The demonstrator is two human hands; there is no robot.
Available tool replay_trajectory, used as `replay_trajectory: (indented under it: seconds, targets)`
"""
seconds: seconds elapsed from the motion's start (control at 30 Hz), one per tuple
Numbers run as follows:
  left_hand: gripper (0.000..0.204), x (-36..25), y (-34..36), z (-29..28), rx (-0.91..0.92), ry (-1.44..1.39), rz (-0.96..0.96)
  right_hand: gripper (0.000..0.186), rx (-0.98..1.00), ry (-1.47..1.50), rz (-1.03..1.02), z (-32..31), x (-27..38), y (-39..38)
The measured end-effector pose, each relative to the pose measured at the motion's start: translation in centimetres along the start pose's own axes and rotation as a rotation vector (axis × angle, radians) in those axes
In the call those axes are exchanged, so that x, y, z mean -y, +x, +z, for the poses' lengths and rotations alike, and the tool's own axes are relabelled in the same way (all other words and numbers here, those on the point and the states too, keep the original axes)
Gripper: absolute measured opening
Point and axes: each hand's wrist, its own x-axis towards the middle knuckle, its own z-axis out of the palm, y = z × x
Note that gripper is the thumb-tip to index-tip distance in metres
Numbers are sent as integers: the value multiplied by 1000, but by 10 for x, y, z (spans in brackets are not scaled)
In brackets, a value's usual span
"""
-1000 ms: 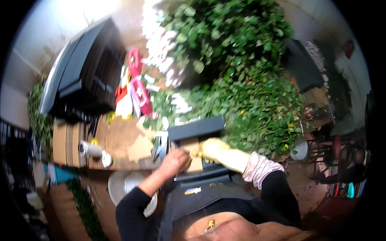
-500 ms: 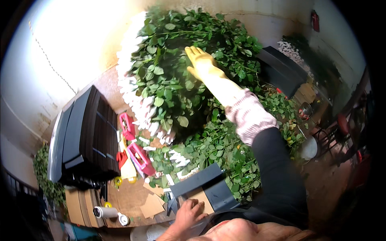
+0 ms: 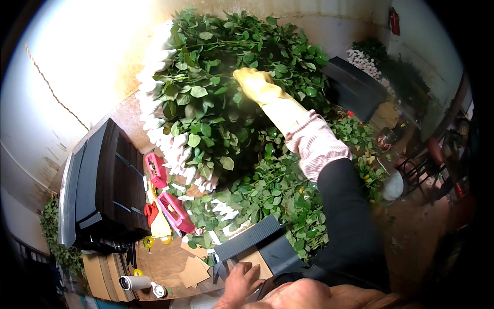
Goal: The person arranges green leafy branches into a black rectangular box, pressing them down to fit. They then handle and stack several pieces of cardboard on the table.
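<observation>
On the bench [image 3: 165, 269], the card [image 3: 257, 256] lies in place against the black board [image 3: 281, 253], with no stems on it yet; many remain in the leafy heap [image 3: 206, 121] beyond. The left hand [image 3: 243, 281] rests on the card, fingers loosely extended. The gloved right hand [image 3: 253, 83], fingers spread half a second ago, is now curled at the heap; whether it grips anything cannot be told.

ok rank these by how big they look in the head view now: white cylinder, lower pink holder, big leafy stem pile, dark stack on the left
1. Leafy stem pile, clearly largest
2. Dark stack
3. Lower pink holder
4. White cylinder, smallest
</observation>
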Motion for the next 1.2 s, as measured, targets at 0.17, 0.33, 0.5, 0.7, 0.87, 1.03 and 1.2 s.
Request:
replay_trajectory:
  seconds: [0.17, 0.33, 0.5, 0.7, 0.87, 1.03, 1.2]
  targets:
    - [51, -7, 10, -4, -37, -8, 47, 9, -675, 26, -229, 16, -12, -74]
    - [52, 1, 1, 0, -59, 29, 24, 4, -49, -106, -201, -28, 36, -148]
    - [53, -4, 5, -2, -48, 43, 59, 5, 147, 68, -253, 27, 40, -235]
    - [53, -5, 9, -2, -23, 42, 83, 11, 345, -248, -389, 89, 50, -289]
    - [53, 0, 1, 0, -74, 42, 70, 29, 399, 371, -318, -3, 50, -271]
    - [56, 2, 2, 4, -86, -4, 78, 42, -204, 852, -393, -37, -7, -310]
    - [98, 3, -10, 6, 15, -520, -252, 36, 203, 631, -405, -70, -27, -399]
